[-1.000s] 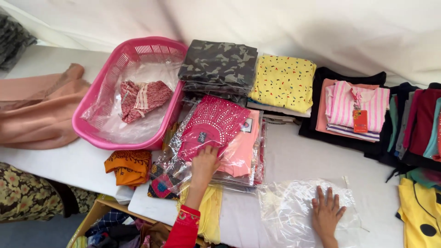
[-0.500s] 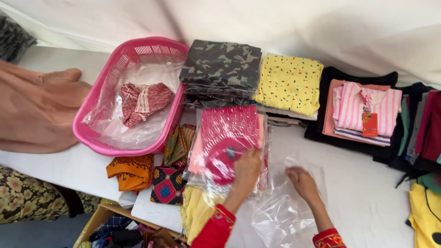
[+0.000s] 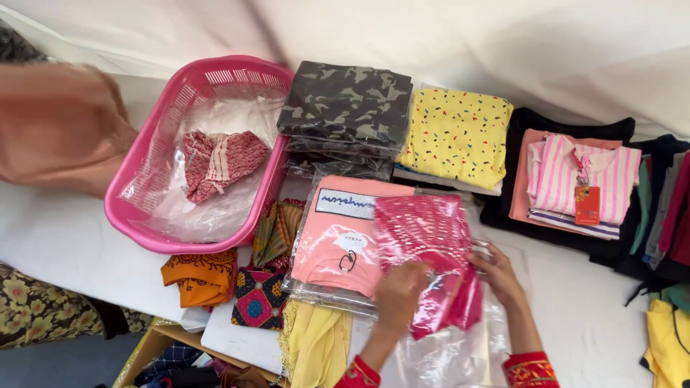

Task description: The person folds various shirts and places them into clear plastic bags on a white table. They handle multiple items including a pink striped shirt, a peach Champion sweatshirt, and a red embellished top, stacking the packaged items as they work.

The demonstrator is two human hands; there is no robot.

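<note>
At lower centre of the frame, my left hand (image 3: 399,293) and right hand (image 3: 497,271) both have fingers closed on the pink garment (image 3: 431,248), holding it over the clear bag (image 3: 460,345) so it stays flat.

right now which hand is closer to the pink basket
Left. The left hand rests on the bright pink garment in the clear bag, just right of the pink basket. The right hand holds the garment's far edge, farther away.

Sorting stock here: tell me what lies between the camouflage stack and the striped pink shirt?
A folded yellow speckled garment, seen from the head camera.
</note>
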